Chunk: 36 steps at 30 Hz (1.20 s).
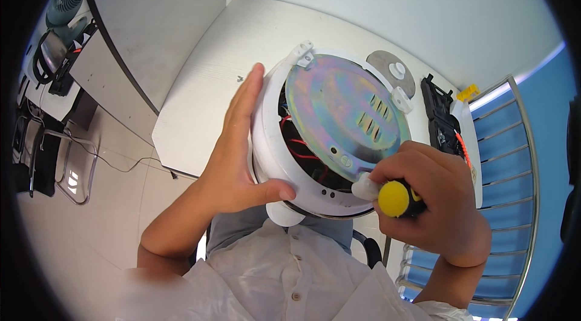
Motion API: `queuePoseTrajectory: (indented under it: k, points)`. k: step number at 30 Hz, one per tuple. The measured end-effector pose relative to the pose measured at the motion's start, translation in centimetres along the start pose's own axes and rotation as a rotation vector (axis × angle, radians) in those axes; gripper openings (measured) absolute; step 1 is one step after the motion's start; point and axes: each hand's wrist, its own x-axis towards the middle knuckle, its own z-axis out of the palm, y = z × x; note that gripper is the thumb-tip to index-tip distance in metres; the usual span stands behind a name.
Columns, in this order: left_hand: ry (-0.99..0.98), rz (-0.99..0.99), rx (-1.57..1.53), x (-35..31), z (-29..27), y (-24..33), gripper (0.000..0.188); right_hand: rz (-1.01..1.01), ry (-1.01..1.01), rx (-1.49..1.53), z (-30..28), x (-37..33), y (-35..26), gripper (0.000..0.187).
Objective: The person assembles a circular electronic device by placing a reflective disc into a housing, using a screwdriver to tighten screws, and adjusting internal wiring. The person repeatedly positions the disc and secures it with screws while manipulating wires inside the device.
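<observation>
A round white appliance housing (273, 151) lies upside down at the near edge of a white table (206, 85). Its iridescent metal base plate (339, 109) faces up, with red and black wires showing in the gap beneath. My left hand (239, 151) holds the left side of the housing, thumb pressed on the near rim. My right hand (433, 200) is closed around a screwdriver with a yellow-and-black handle (396, 198), at a white foot on the plate's near right edge.
A loose grey metal disc with a white knob (392, 71) and a black plastic part (440, 118) lie on the table behind the housing. A metal railing (514, 175) runs at the right. At far left stand a fan (65, 3) and a chair frame (66, 163).
</observation>
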Motion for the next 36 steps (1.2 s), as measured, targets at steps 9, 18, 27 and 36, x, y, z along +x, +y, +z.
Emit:
queuePoseTrajectory:
  k: [9, 18, 27, 36]
  points:
    - [-0.005, 0.007, 0.015, -0.5, 0.1, -0.4, 0.111, -0.055, 0.208, 0.021, -0.2, -0.2, -0.5, 0.026]
    - [-0.078, 0.123, 0.147, 0.2, -0.5, 0.7, 0.081, 0.092, 0.477, -0.180, -0.6, -2.0, 1.0, 0.028]
    - [-0.212, 0.248, 0.345, 0.5, 0.0, 2.8, 0.037, 0.251, 0.586, -0.251, -1.3, -7.3, 5.7, 0.027]
    - [-0.249, 0.269, 0.272, 1.0, -0.1, 2.1, 0.038, 0.356, 0.569, -0.092, -1.3, -12.5, 9.5, 0.030]
